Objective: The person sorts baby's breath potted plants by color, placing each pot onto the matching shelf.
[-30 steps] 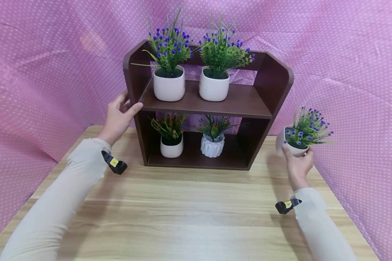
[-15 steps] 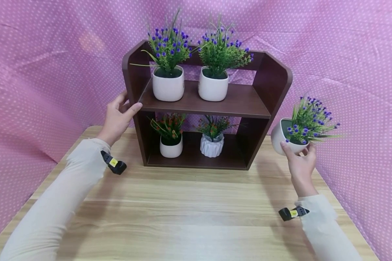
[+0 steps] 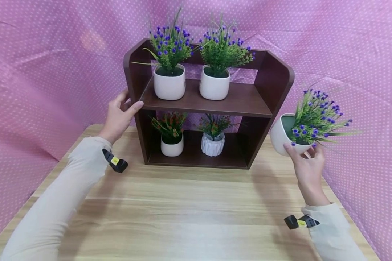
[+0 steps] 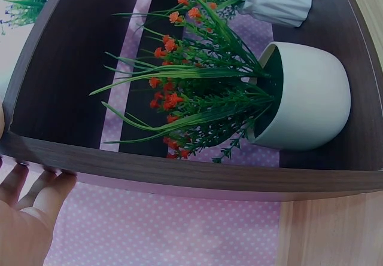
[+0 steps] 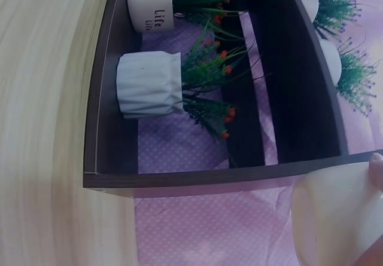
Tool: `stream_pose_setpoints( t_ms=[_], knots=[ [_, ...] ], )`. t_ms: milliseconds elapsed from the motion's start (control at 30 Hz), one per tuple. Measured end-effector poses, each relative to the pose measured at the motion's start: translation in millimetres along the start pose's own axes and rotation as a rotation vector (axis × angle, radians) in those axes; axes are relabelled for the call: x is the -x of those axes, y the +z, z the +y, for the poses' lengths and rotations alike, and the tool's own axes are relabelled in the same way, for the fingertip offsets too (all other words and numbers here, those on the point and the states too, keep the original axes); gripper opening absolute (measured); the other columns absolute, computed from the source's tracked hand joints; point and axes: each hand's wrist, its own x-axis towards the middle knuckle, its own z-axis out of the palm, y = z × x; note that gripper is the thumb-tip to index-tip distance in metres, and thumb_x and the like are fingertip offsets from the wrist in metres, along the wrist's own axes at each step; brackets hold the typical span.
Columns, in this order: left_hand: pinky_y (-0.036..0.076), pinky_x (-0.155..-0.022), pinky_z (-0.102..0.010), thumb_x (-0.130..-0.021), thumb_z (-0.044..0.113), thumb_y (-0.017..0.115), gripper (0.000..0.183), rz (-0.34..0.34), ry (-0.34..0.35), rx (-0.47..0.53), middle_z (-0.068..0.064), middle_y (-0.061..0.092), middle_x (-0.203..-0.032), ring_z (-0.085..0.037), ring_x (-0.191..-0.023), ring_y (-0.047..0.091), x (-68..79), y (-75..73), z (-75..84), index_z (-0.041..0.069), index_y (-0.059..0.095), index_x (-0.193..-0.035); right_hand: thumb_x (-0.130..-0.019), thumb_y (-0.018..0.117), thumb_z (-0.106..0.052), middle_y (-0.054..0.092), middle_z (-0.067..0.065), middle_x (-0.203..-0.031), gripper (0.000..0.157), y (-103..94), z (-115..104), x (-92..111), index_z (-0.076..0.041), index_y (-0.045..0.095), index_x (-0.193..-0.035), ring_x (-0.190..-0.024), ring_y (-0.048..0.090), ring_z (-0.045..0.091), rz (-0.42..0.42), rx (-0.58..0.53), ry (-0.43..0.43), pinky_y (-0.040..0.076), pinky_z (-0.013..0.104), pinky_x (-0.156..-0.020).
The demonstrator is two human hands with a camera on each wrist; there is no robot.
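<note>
My left hand (image 3: pixel 117 117) grips the left side panel of a dark brown two-tier shelf (image 3: pixel 205 101), thumb at its front edge and fingers on its outer face. In the left wrist view the fingers (image 4: pixel 55 188) lie against the panel. To the right of the shelf, my right hand (image 3: pixel 308 170) holds a white pot with a purple-flowered plant (image 3: pixel 289 136), raised above the table and tilted to the right. Two like potted plants (image 3: pixel 170 83) (image 3: pixel 214 83) stand on the upper tier. Below are an orange-flowered plant in a smooth white pot (image 3: pixel 172 146) and another in a ridged pot (image 3: pixel 213 146).
The shelf stands on a light wood table (image 3: pixel 183 206). Pink dotted cloth (image 3: pixel 52 54) hangs behind and on both sides. The upper tier has bare board (image 3: pixel 245 99) right of its second pot. The shelf's right panel (image 3: pixel 274 83) lies close to the held pot.
My right hand has lifted the purple-flowered plant off to the right of the shelf, slightly up, and its tilt shows more of the pot's inside. The left hand has stayed on the shelf.
</note>
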Motion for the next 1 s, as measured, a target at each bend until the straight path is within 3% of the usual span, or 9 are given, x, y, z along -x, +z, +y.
stream_pose_setpoints(
  t_ms=[400, 600, 833, 1000],
  knots=[
    [0.046, -0.102, -0.029, -0.092, 0.016, 0.066, 0.06, 0.009, -0.007, -0.007, -0.007, 0.044, -0.146, -0.026, -0.132, 0.046, 0.8, 0.8, 0.6, 0.018, 0.041, -0.146, -0.075, 0.082, -0.011, 0.063, 0.001, -0.111, 0.057, -5.6, -31, 19, -0.017, 0.059, -0.127, -0.097, 0.063, 0.011, -0.052, 0.152, -0.014, 0.052, 0.01, -0.074],
    [0.046, -0.102, -0.03, -0.092, 0.018, 0.065, 0.06, 0.0, -0.004, -0.006, -0.006, 0.044, -0.146, -0.025, -0.132, 0.046, 0.6, 2.9, 0.5, 0.02, 0.041, -0.146, -0.077, 0.081, -0.013, 0.062, 0.004, -0.118, 0.057, 0.6, -45, 27, -0.018, 0.058, -0.13, -0.102, 0.063, 0.012, -0.104, 0.222, -0.037, 0.052, 0.011, -0.078],
    [0.046, -0.101, -0.028, -0.092, 0.02, 0.066, 0.06, 0.001, -0.008, -0.016, -0.007, 0.044, -0.146, -0.026, -0.132, 0.046, 1.2, 3.5, -1.2, 0.02, 0.041, -0.146, -0.078, 0.08, -0.011, 0.06, 0.004, -0.121, 0.056, 11.3, -56, 30, -0.015, 0.057, -0.129, -0.108, 0.061, 0.012, -0.174, 0.154, -0.057, 0.051, 0.011, -0.081],
    [0.046, -0.101, -0.027, -0.092, 0.021, 0.066, 0.059, 0.015, -0.009, -0.043, -0.007, 0.046, -0.145, -0.025, -0.131, 0.047, 1.7, 2.6, 0.5, 0.02, 0.042, -0.146, -0.079, 0.079, -0.016, 0.059, 0.002, -0.121, 0.055, 24.1, -65, 26, -0.015, 0.056, -0.129, -0.11, 0.06, 0.012, -0.223, 0.196, -0.085, 0.051, 0.011, -0.082]
  ],
)
